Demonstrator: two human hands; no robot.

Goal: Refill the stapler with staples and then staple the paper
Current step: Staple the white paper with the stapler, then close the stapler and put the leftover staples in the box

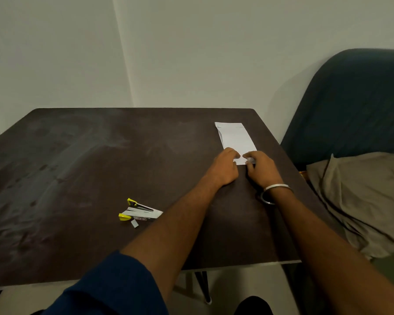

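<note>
Head view. We see both hands at the near end of the folded paper [236, 138] on the tabletop [82, 155]: the left hand [224, 170] presses with curled fingers, the right hand [261, 167] pinches the paper's corner. The stapler [138, 212] lies opened, well apart to the left of the grip, beside a small scrap [134, 223].

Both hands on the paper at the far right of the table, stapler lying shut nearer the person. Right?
Not quite: the head view shows the stapler lying open, not shut. The left hand and right hand are on the paper as stated.
</note>
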